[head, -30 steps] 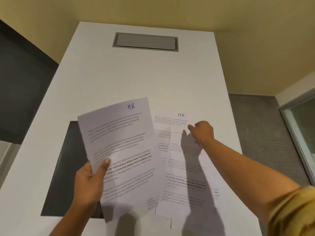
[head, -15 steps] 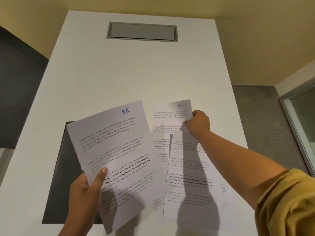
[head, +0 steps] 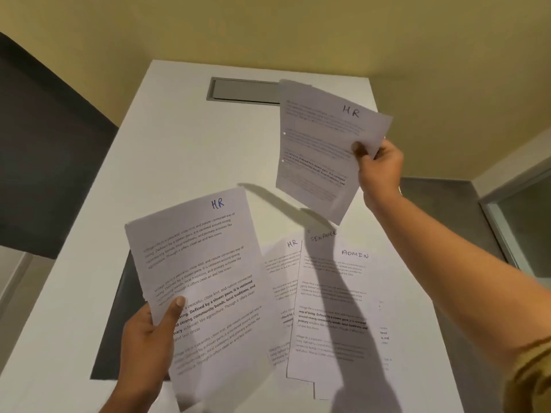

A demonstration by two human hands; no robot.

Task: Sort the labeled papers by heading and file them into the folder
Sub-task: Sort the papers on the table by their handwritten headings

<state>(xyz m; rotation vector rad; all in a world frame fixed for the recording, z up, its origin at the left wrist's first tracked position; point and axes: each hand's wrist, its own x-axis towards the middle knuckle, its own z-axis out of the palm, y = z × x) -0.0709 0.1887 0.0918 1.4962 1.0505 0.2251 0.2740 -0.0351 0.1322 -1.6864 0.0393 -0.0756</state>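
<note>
My left hand [head: 146, 338] grips the lower left edge of a printed sheet headed HR in blue [head: 202, 278], held above the table. My right hand [head: 377, 165] pinches the right edge of a second sheet headed HR in black [head: 319, 144], lifted high over the table's far half. On the table lies a loose pile: a sheet headed ADMIN [head: 334, 308] on top, a FINANCE heading [head: 323, 235] peeking out above it, and another HR sheet [head: 283, 269] beneath at the left. A dark folder [head: 119, 323] lies flat under the left-hand sheet, mostly hidden.
The white table [head: 179, 144] has a grey recessed cable flap [head: 241, 90] near its far edge. A yellow wall stands behind, a dark panel at the left, grey carpet and a glass door frame [head: 507, 234] at the right.
My right hand has pulled the black-headed HR sheet off the pile and raised it up and to the right. This uncovered the ADMIN and FINANCE headings. The left hand keeps its sheet.
</note>
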